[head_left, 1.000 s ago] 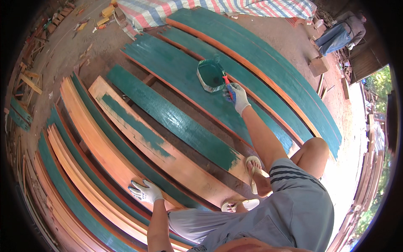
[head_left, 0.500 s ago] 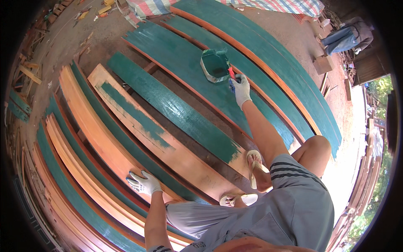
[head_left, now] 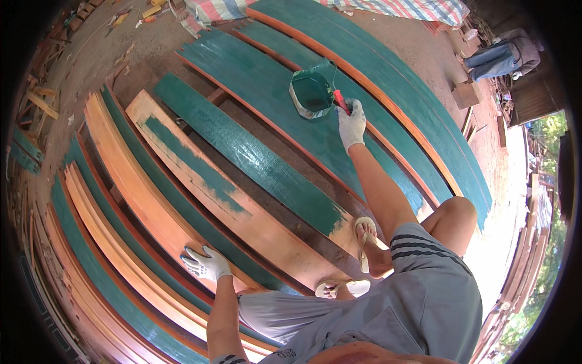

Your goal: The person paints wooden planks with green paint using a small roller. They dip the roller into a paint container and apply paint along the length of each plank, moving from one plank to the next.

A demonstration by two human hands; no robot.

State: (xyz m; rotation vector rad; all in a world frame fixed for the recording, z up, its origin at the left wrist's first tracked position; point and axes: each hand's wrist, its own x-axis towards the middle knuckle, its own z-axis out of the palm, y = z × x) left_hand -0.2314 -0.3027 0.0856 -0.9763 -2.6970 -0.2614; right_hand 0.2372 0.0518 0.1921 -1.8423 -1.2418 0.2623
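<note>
My right hand (head_left: 351, 124), in a white glove, grips the red handle of a paint roller (head_left: 342, 102). The roller's thin wire frame rises over the rim of a cut-open paint tub (head_left: 297, 100) with dark green paint in it; the roller head is hard to make out. That tub stands on a green-painted board (head_left: 254, 91). My left hand (head_left: 207, 264), gloved too, lies with its fingers spread on a bare wooden board (head_left: 136, 176). Between my hands are a partly painted board (head_left: 200, 170) with a ragged green strip and a mostly green, glossy board (head_left: 242, 151).
More long boards, green and bare, lie side by side at the left. My sandalled feet (head_left: 368, 242) are on the near board ends. A striped sheet (head_left: 388, 9) lies at the back. Far right, a person (head_left: 500, 57) bends over near a wooden block (head_left: 467, 94).
My right hand has shifted slightly right, tilting the roller handle, and the wire frame now shows above the tub's far right rim. My left hand stays on the bare board.
</note>
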